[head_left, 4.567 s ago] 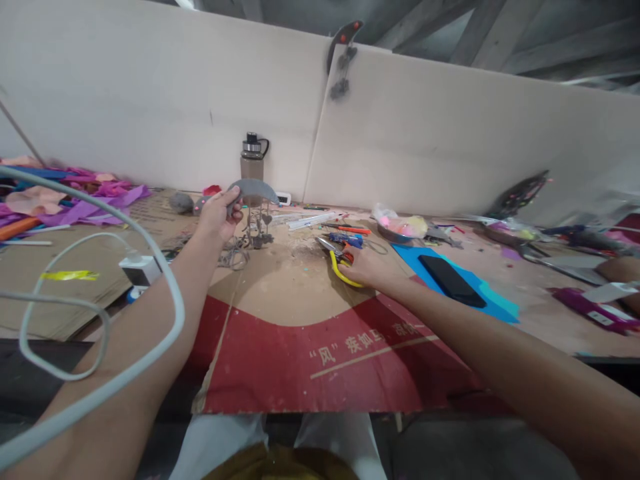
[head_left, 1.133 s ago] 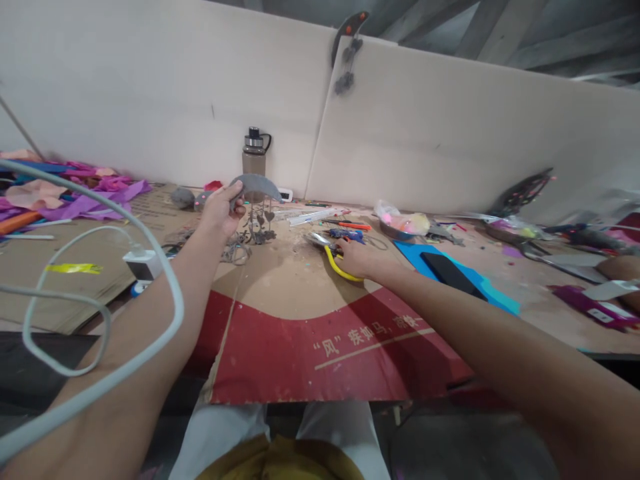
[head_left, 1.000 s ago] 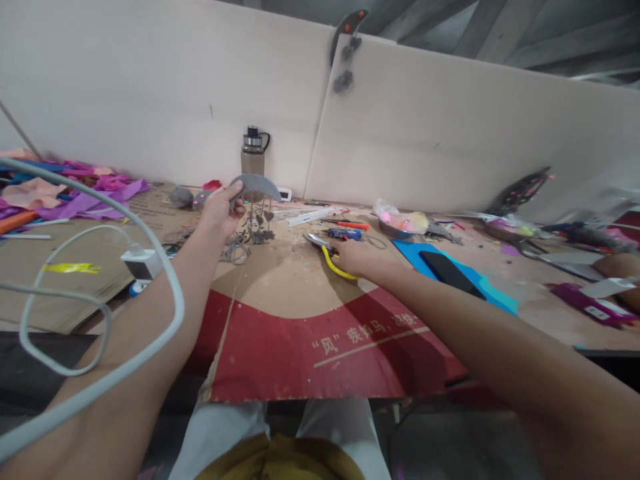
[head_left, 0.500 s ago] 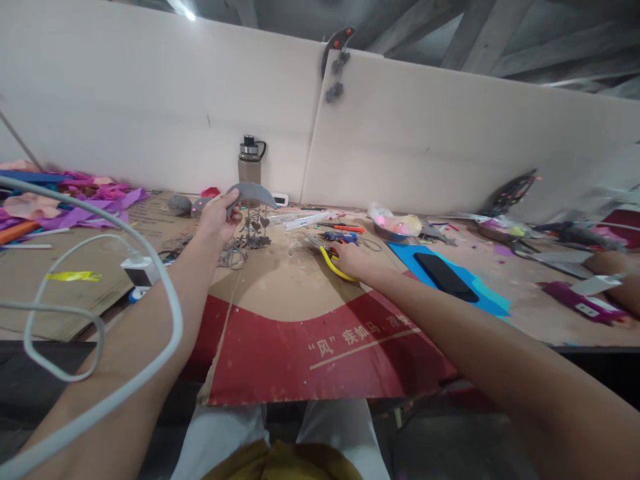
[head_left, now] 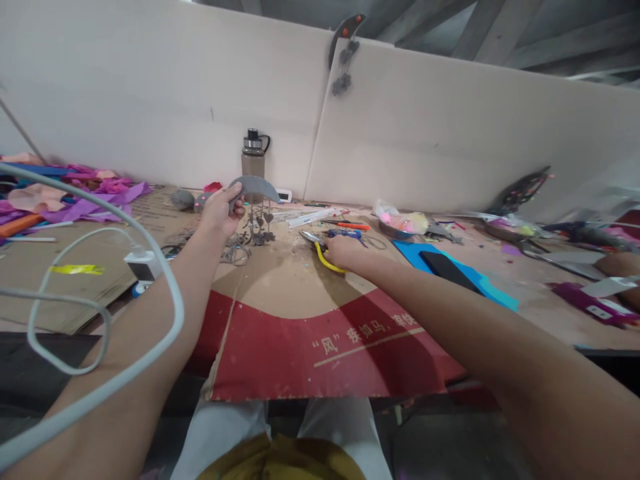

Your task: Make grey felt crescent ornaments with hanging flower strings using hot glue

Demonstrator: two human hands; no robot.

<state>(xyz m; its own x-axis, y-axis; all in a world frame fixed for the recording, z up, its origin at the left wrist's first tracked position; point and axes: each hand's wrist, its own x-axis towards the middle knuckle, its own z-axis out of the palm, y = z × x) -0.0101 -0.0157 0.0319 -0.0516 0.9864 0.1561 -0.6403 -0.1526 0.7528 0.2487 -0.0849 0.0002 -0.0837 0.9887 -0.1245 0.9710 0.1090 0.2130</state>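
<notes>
The left hand point(head_left: 220, 210) pinched a gray crescent point(head_left: 257, 187) near its left end, thumb on top and fingers curled beneath, holding it up above the cardboard point(head_left: 280, 290). The crescent's long axis ran mostly sideways, arching upward, with its free tip to the right of the grip and dipping a little. Small heart and flower shapes point(head_left: 259, 235) hung below it; whether the lowest touched the cardboard could not be told. The right hand point(head_left: 345, 252) was closed over the handles of a pair of pliers point(head_left: 329, 259), its fingers curled in and their tips hidden. The pliers lay low over the cardboard, one yellow handle bowing out on the near side of the hand, while the metal nose pointed left and slightly away from the person, toward the side where the shapes hung. A gap lay between that nose and the shapes, so the two hands were apart, the left one higher and holding the crescent, the right one nearer the pliers' handle end. A loose coil of wire point(head_left: 236, 253) sat below the left hand, just to the left of the shapes. Beyond the right hand were a blue tool point(head_left: 346, 234) and an orange one point(head_left: 361, 227), and a bottle point(head_left: 253, 165) stood behind the crescent.
</notes>
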